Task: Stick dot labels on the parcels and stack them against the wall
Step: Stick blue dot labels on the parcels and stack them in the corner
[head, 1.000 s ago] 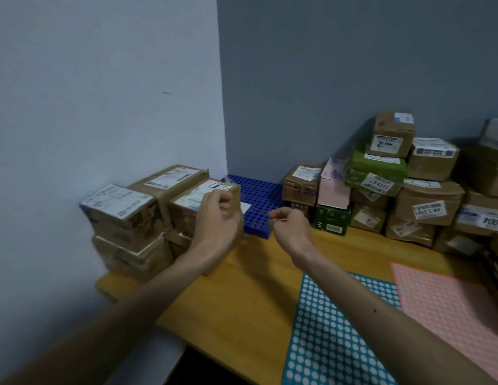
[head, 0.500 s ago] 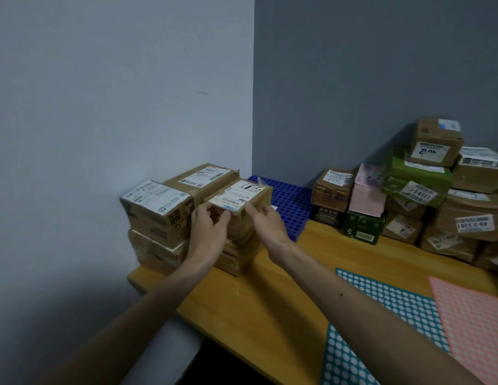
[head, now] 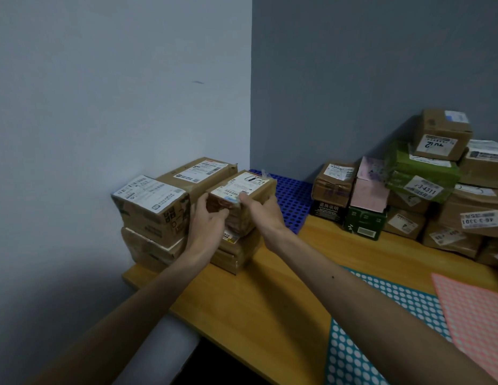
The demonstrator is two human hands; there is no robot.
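At the left wall (head: 103, 120): a stack of parcels (head: 150, 207) stands at about ten o'clock from the person, on the far left end of the table (head: 256, 301), touching the wall.
Top parcel (head: 242, 187): a small brown box on the right-hand column of that stack, at eleven o'clock, just beside a long box (head: 197, 173). I cannot tell whether its full weight is down.
Left hand (head: 207, 218): fingers curled round the near left corner of the top parcel, holding it.
Right hand (head: 263, 215): grips the near right edge, thumb up on the top face by the white shipping label.
Dot label (head: 230, 199): a small blue patch at the near edge of the top face, between the thumbs. It is probably the dot, but too blurred to be sure.
Handling: likely light. The card is stiff but its corners are crumpled, and the glossy tape may slip. Best held low on opposite sides, not by the loose tape at the far end.
Risk: the column beneath looks narrow and uneven, so a hard push could skew it.
Sheets: a teal sheet (head: 350, 357) at four o'clock and a pink sheet (head: 475, 315) at three o'clock.
Waiting pile (head: 425, 184): more parcels at two o'clock, with a blue grid (head: 292, 195) at one o'clock.
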